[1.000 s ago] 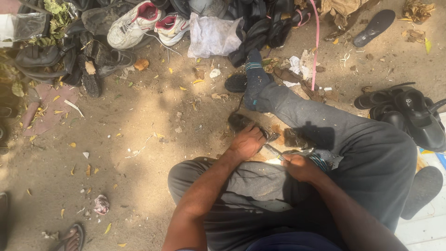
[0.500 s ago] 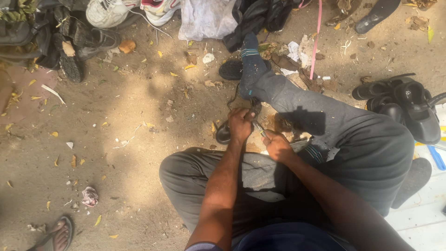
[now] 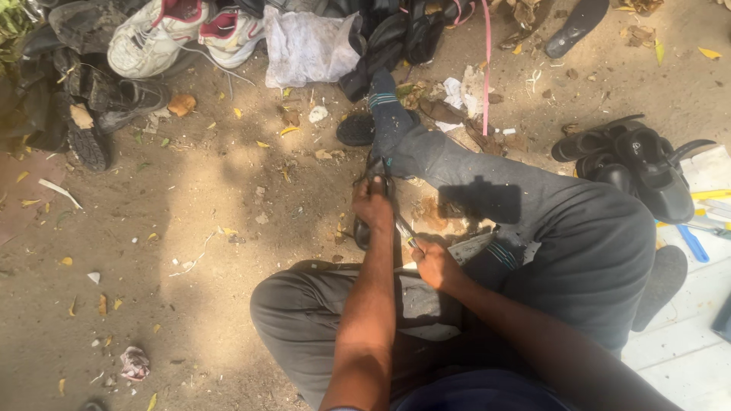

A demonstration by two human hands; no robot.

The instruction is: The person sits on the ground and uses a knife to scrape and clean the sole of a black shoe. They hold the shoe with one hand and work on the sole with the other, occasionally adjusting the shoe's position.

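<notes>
Sitting on the sandy ground (image 3: 190, 228), pressing a dark shoe (image 3: 364, 228) down under the closed left hand (image 3: 373, 204), gripping a thin metal tool (image 3: 403, 230) in the closed right hand (image 3: 434, 262), just beside the outstretched leg (image 3: 487, 175).

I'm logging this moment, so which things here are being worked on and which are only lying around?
In hand:
left hand, pressing down on the dark shoe
right hand, holding a thin tool against that shoe

Lying about:
white sneakers
white cloth bag
black sandals
pink cord
blue-handled tool
crumpled scrap
</notes>
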